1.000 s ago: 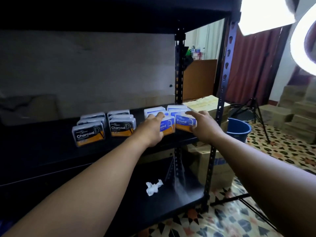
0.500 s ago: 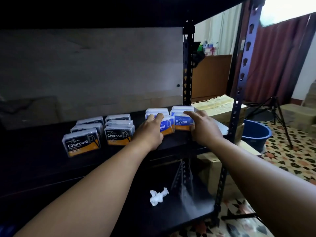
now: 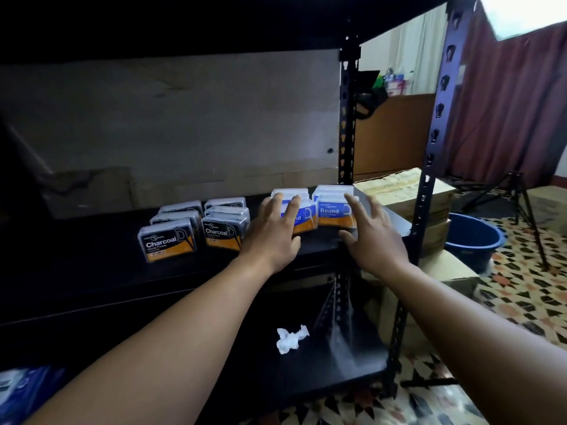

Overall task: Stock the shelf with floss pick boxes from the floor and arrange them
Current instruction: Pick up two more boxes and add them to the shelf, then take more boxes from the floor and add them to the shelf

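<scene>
1. We see the front Round box standing at the right end of the middle shelf. Its blue and orange label faces us and its long axis runs left to right along the shelf.
2. More boxes stand behind it, and a second blue box stands just to its left, facing the same way.
3. Our left hand lies over that second box with the fingers straight, holding nothing.
4. Our right hand is spread at the Round box's right side, fingers straight. We cannot tell whether it touches.
5. To the left, the Charcoal boxes stand in two front-to-back rows, labels towards us.
6. A crumpled white paper lies on the lower shelf.
7. Beyond the frame on the right are closed cartons and a blue bucket on the floor. We cannot see what the bucket holds.
</scene>
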Demonstrator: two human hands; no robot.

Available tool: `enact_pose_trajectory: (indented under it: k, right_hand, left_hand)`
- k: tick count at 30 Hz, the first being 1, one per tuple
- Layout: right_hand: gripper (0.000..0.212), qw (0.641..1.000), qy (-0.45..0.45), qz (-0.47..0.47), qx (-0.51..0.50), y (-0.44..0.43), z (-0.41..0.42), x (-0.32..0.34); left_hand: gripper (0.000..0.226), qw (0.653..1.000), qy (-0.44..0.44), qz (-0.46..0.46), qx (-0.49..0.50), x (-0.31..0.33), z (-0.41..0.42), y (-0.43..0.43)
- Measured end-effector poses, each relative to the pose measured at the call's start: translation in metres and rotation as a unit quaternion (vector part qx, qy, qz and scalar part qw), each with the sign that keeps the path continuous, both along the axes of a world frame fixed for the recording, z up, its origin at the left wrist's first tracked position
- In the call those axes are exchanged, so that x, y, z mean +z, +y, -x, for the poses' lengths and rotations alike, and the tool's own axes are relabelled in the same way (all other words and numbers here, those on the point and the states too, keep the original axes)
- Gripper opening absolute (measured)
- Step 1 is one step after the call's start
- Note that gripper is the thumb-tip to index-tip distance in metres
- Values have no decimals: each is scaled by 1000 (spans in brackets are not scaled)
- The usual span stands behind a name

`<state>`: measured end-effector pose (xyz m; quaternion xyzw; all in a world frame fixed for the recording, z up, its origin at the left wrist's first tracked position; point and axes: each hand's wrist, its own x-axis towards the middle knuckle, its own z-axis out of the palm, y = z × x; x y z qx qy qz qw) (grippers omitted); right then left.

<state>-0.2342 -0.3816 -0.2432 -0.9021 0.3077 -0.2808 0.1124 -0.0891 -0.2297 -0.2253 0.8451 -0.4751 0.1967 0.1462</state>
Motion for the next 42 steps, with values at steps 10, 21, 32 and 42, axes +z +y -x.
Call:
enact_pose_trajectory:
  k: [10, 21, 32, 42]
  right_hand:
    - [23, 993, -80, -57, 67, 94, 38, -26]
    - [54, 873, 341, -245, 248, 195, 19, -121]
    - [54, 807, 466, -206, 299, 246, -16, -217]
    - [54, 757, 505, -203, 361, 282, -68, -296]
  left_hand:
    - [29, 990, 22, 75, -121, -24, 37, 86]
    - [64, 890, 351, -292, -12, -136, 17, 228]
    - [68, 831, 397, -385, 55, -232, 2, 319]
    - [50, 794, 468, -383, 63, -294, -15, 344]
